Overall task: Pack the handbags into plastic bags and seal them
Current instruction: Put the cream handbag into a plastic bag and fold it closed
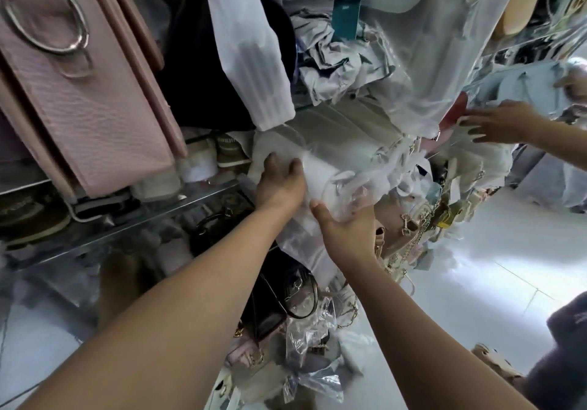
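Head view: at a crowded shelf's (152, 219) front edge, our left hand (281, 184) rested relaxed fingers on a cream handbag (343, 130) inside its plastic bag (317, 165), likely steadying it. Our right hand (346, 228) pinched the bag's loose end, probably gathering it to seal.

the pink handbag (95, 98) looks like bumpy leather with a shiny metal ring (47, 22). the plastic bag (317, 168) is thin, cloudy and crinkly.
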`<state>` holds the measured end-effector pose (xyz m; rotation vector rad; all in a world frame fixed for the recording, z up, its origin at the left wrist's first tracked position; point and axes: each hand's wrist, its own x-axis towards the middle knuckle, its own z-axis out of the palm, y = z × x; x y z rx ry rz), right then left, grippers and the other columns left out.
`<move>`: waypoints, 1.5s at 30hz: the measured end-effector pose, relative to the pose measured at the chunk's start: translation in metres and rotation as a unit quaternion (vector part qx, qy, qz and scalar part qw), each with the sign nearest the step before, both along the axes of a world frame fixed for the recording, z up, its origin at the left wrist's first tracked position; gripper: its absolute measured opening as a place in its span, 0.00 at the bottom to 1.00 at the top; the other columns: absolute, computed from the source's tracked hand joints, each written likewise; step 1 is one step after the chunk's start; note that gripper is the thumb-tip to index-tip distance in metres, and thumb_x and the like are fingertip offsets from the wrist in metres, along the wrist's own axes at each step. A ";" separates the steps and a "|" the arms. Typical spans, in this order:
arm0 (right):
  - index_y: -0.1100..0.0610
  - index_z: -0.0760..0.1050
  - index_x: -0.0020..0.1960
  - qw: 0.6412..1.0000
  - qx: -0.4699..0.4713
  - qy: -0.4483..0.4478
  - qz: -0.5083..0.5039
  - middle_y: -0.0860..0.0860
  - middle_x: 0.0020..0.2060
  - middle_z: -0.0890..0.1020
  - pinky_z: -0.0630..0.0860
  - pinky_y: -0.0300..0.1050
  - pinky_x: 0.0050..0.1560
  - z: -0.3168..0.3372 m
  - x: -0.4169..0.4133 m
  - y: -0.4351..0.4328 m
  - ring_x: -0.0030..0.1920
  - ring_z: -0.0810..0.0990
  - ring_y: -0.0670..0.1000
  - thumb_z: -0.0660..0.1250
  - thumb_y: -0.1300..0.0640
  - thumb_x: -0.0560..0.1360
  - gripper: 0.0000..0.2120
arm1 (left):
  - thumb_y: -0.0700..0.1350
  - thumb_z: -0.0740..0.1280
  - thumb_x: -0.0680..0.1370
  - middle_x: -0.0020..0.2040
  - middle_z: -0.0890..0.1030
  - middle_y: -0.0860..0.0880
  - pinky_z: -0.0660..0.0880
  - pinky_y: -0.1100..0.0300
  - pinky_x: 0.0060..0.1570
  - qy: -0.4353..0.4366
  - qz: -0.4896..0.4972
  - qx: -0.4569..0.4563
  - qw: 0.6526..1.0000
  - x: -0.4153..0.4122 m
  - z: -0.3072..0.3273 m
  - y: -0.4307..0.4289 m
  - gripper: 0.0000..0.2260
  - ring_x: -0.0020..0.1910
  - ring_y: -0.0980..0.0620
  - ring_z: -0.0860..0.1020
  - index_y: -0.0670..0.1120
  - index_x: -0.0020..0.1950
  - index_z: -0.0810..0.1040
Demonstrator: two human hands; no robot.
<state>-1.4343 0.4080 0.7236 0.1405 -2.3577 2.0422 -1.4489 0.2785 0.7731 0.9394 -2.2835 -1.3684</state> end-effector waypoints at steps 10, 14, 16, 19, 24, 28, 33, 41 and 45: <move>0.48 0.58 0.79 0.999 0.031 -0.007 0.031 0.42 0.67 0.72 0.70 0.44 0.65 0.009 0.020 0.016 0.67 0.70 0.43 0.80 0.39 0.66 0.49 | 0.65 0.61 0.78 0.72 0.70 0.40 0.71 0.51 0.64 0.008 0.021 -0.046 0.999 0.011 -0.013 -0.014 0.32 0.68 0.39 0.71 0.49 0.77 0.61; 0.41 0.57 0.79 0.999 0.038 0.037 0.003 0.43 0.71 0.72 0.73 0.51 0.66 0.016 0.048 0.033 0.68 0.73 0.45 0.75 0.36 0.70 0.44 | 0.58 0.64 0.79 0.64 0.78 0.43 0.72 0.56 0.63 0.093 -0.001 -0.043 0.995 0.042 -0.005 -0.002 0.23 0.63 0.44 0.76 0.48 0.71 0.71; 0.38 0.58 0.78 0.996 0.069 0.056 -0.012 0.42 0.74 0.70 0.74 0.59 0.69 0.019 0.064 0.041 0.69 0.75 0.50 0.70 0.30 0.70 0.41 | 0.56 0.66 0.79 0.59 0.80 0.49 0.73 0.56 0.62 0.114 -0.035 -0.057 0.991 0.076 -0.001 0.005 0.18 0.59 0.50 0.78 0.49 0.66 0.76; 0.35 0.58 0.77 0.985 0.135 0.103 -0.032 0.45 0.77 0.66 0.69 0.63 0.72 0.025 0.092 0.049 0.73 0.72 0.54 0.65 0.28 0.72 0.38 | 0.55 0.68 0.78 0.58 0.81 0.56 0.71 0.62 0.62 0.122 -0.066 -0.148 0.979 0.153 0.001 0.005 0.14 0.59 0.57 0.77 0.52 0.62 0.80; 0.43 0.61 0.79 0.937 0.247 0.238 0.068 0.48 0.79 0.64 0.57 0.64 0.78 0.040 0.170 0.027 0.80 0.57 0.54 0.62 0.31 0.75 0.36 | 0.64 0.65 0.76 0.70 0.73 0.55 0.62 0.56 0.73 0.054 -0.095 -0.261 0.959 0.315 0.005 -0.030 0.25 0.72 0.56 0.67 0.55 0.70 0.74; 0.43 0.59 0.81 0.856 0.325 0.310 0.258 0.53 0.81 0.61 0.55 0.60 0.79 0.054 0.255 -0.030 0.80 0.57 0.59 0.55 0.24 0.72 0.43 | 0.71 0.63 0.73 0.73 0.71 0.53 0.62 0.50 0.73 0.006 -0.001 -0.327 0.945 0.465 0.003 -0.079 0.31 0.73 0.52 0.65 0.57 0.71 0.72; 0.38 0.51 0.81 0.774 0.373 0.357 0.367 0.51 0.83 0.54 0.53 0.69 0.78 0.065 0.406 -0.104 0.81 0.52 0.61 0.50 0.19 0.69 0.45 | 0.76 0.58 0.71 0.74 0.70 0.47 0.65 0.42 0.71 -0.082 0.119 -0.372 0.917 0.657 -0.005 -0.110 0.37 0.73 0.44 0.67 0.54 0.72 0.72; 0.39 0.54 0.81 0.688 0.324 0.399 0.512 0.53 0.82 0.57 0.55 0.66 0.78 0.052 0.679 -0.183 0.80 0.55 0.61 0.47 0.21 0.68 0.46 | 0.76 0.56 0.71 0.77 0.65 0.47 0.60 0.43 0.74 -0.186 0.270 -0.332 0.884 0.943 -0.020 -0.094 0.35 0.77 0.45 0.61 0.60 0.74 0.67; 0.40 0.54 0.81 0.635 0.296 0.404 0.587 0.52 0.82 0.58 0.58 0.61 0.78 0.033 0.795 -0.211 0.81 0.54 0.60 0.53 0.23 0.70 0.44 | 0.77 0.54 0.70 0.76 0.66 0.48 0.60 0.43 0.74 -0.219 0.354 -0.293 0.861 1.060 -0.036 -0.073 0.37 0.76 0.44 0.62 0.60 0.74 0.67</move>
